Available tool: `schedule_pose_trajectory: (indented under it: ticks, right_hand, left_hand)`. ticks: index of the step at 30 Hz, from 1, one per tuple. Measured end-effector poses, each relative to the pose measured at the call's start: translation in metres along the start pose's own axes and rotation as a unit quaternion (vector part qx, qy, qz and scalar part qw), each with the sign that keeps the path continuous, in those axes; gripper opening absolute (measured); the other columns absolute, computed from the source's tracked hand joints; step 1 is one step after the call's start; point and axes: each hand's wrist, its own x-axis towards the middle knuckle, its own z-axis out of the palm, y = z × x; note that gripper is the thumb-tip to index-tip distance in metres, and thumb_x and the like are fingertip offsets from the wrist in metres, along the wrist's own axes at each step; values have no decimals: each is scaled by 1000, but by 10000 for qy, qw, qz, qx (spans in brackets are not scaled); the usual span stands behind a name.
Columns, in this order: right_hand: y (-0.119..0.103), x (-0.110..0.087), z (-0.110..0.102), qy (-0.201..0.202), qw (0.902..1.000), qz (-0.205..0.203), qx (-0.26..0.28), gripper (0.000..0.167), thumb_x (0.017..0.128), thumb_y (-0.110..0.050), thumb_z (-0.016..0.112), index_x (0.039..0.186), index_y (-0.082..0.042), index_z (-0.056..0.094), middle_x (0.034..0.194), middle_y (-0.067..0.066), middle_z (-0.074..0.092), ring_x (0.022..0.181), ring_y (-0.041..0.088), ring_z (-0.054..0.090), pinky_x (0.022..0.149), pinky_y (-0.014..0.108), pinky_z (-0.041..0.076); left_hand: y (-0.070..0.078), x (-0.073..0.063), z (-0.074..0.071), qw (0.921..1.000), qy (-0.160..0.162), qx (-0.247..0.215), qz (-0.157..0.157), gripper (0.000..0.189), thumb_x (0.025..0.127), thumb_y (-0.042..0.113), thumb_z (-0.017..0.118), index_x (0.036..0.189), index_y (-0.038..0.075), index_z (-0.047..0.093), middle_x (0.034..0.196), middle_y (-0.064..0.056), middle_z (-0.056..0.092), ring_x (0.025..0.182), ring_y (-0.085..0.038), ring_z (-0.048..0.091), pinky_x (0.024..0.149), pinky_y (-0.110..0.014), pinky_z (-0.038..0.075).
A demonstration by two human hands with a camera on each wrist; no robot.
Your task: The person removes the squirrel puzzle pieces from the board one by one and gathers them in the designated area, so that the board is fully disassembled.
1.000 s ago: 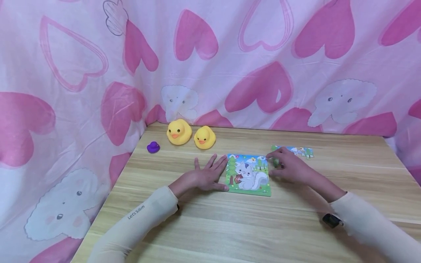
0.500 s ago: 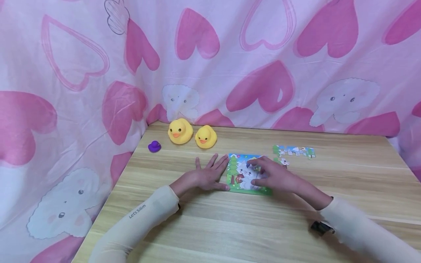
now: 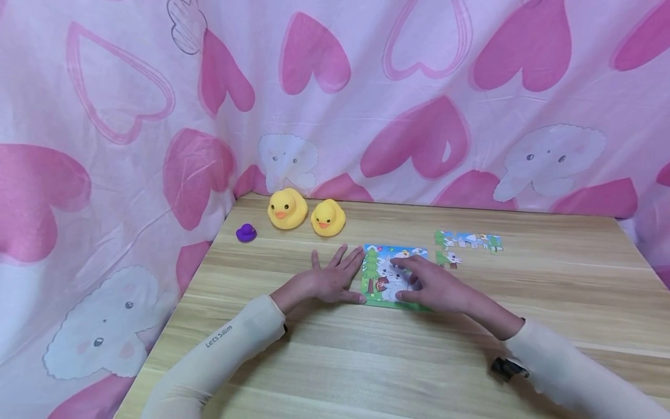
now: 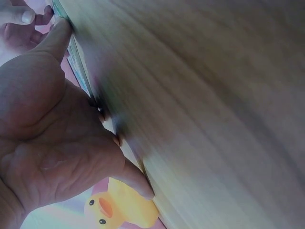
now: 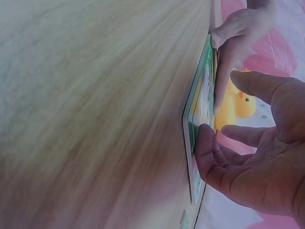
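Observation:
A square jigsaw puzzle [image 3: 384,265] with a squirrel picture lies flat on the wooden table [image 3: 335,366]. My left hand [image 3: 332,283] has its fingers spread on the table, and the fingertips and thumb touch the puzzle's left side. Over the right half of the picture is my right hand [image 3: 437,285], its fingers loosely bent and apart. In the right wrist view, the lower curled fingers of that hand [image 5: 267,157] meet the puzzle's surface [image 5: 206,90], while thumb and forefinger stand apart with nothing seen between them. Part of the squirrel is hidden beneath this hand.
Beyond the right hand lie a strip of joined puzzle pieces [image 3: 468,240] and a smaller joined group [image 3: 447,259]. A large yellow duck [image 3: 288,209], a smaller yellow duck [image 3: 328,219] and a purple duck [image 3: 246,233] stand back left. A pink heart-patterned curtain [image 3: 324,116] hangs behind.
My right hand has moved left from the puzzle's right edge onto the picture, uncovering the smaller group of pieces. The left hand has stayed in place.

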Motion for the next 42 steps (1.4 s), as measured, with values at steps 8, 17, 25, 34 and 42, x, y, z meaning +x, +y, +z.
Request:
schedule_pose_trajectory:
  ticks: [8, 17, 25, 34, 42]
  right_hand:
    - [2, 11, 1, 177, 9997, -8, 145, 61, 94, -13, 77, 150, -10, 55, 132, 11, 63, 97, 18, 62, 77, 28, 55]
    - [5, 23, 2, 200, 9995, 136, 183, 61, 90, -3, 79, 146, -2, 55, 132, 16, 64, 92, 19, 59, 77, 30, 54]
    - [9, 26, 1, 158, 9982, 251, 518, 58, 88, -2, 80, 141, -4, 58, 129, 17, 61, 94, 22, 57, 79, 32, 53]
    - [11, 28, 0, 183, 9984, 166, 513, 58, 86, -2, 83, 139, -4, 58, 126, 17, 62, 94, 22, 58, 82, 33, 53]
    - [13, 29, 1, 257, 9978, 100, 605, 57, 85, 0, 81, 137, -2, 58, 123, 17, 62, 89, 21, 57, 77, 30, 52]
  left_hand:
    - [3, -3, -3, 10000, -4, 70, -37, 108, 98, 73, 54, 171, 26, -11, 179, 8, -18, 166, -28, -20, 115, -86, -14]
    - [7, -8, -7, 9999, -27, 119, -10, 107, 99, 71, 54, 171, 23, -10, 179, 5, -18, 166, -29, -20, 115, -87, -13]
    - [6, -7, -5, 9999, 1, 122, -10, 107, 99, 72, 53, 171, 23, -10, 180, 6, -17, 166, -29, -19, 115, -87, -12]
    - [6, -7, -5, 9999, -3, 113, 7, 107, 99, 72, 53, 171, 24, -10, 179, 7, -17, 166, -29, -20, 114, -87, -13]
    - [6, -7, -4, 10000, 11, 94, 8, 107, 99, 72, 53, 171, 23, -10, 180, 6, -17, 166, -29, -19, 115, -87, -13]
